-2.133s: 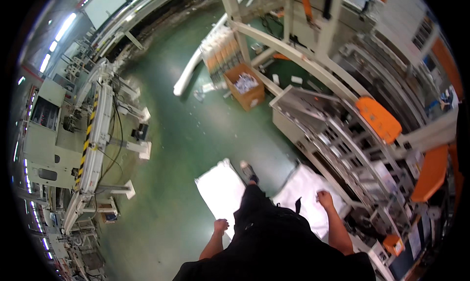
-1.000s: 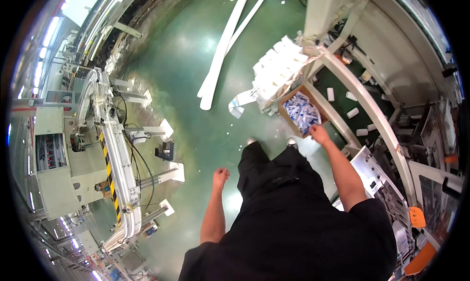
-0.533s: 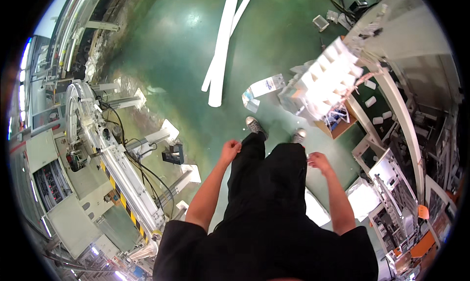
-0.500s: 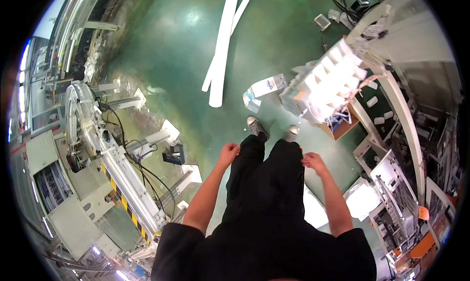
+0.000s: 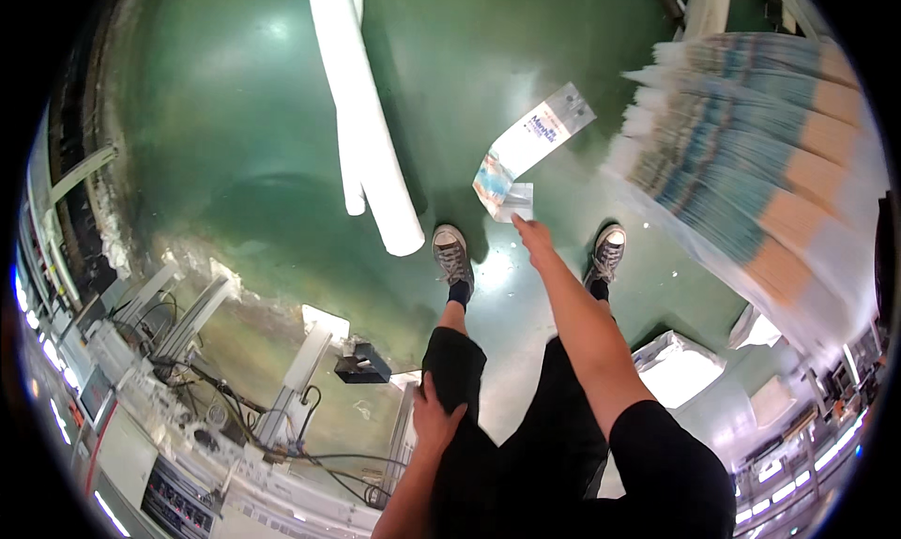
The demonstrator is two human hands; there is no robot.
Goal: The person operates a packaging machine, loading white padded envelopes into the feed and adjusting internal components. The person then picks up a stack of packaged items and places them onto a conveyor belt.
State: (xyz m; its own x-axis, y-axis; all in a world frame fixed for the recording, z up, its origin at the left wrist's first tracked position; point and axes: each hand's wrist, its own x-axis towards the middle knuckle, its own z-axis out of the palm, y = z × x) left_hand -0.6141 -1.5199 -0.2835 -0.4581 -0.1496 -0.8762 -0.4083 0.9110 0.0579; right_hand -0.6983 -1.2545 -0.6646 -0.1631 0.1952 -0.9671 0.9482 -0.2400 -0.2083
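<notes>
The right hand [image 5: 533, 234] is extended forward and down, its fingers pinching the near end of a flat plastic bag [image 5: 526, 150]. The bag is long and rectangular, clear to white, with a blue label patch near its far end and a coloured patch near the held end. It hangs over the green floor [image 5: 235, 117], between the two grey sneakers [image 5: 452, 255] and ahead of them.

The left hand [image 5: 434, 415] lies flat on the left thigh, fingers spread on the black trousers, holding nothing.

At the right, a large stack of similar flat bags [image 5: 751, 154] fans out in rows, each with a blue-green band and a tan band. A long white tube [image 5: 361, 117] lies on the floor left of the bag. A white tray [image 5: 678, 370] sits on the floor beside the right leg. Machine frames and cables [image 5: 206, 389] fill the lower left.
</notes>
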